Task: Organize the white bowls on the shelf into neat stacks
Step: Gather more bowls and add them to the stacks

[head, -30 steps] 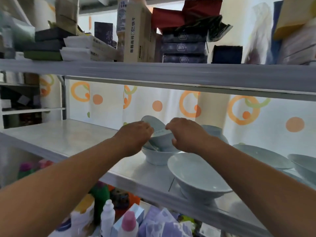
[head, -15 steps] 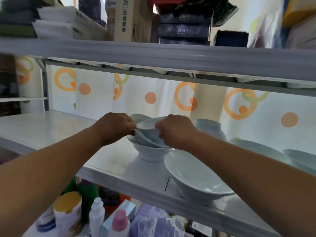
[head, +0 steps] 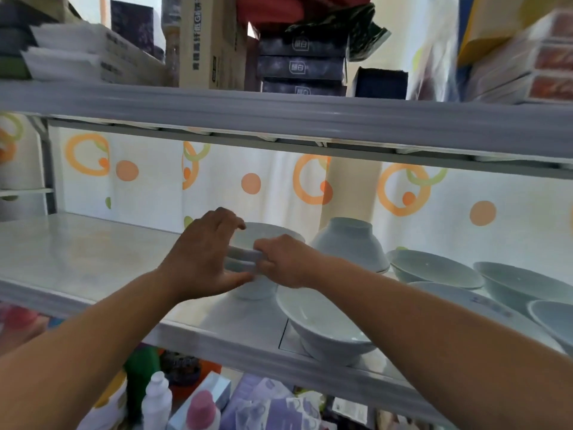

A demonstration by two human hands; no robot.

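Note:
A small stack of white bowls (head: 263, 240) stands upright on the middle shelf (head: 77, 259). My left hand (head: 204, 256) wraps its left side, thumb low at the base. My right hand (head: 282, 262) presses against its right side, fingers on the rims. A wide white bowl (head: 319, 327) sits just in front of the stack near the shelf's front edge. An upside-down bowl (head: 350, 243) rests to the right of the stack. Several more upright bowls (head: 434, 270) spread along the right end of the shelf.
The upper shelf (head: 279, 116) hangs low overhead, loaded with boxes (head: 207, 41). A dotted curtain (head: 148, 181) backs the middle shelf. Bottles (head: 158, 401) and packets crowd the level below. The left stretch of the middle shelf holds nothing.
The tilted bowls that both hands were holding have settled into a level stack. My hands moved from the top rims down to the stack's sides. The camera came closer.

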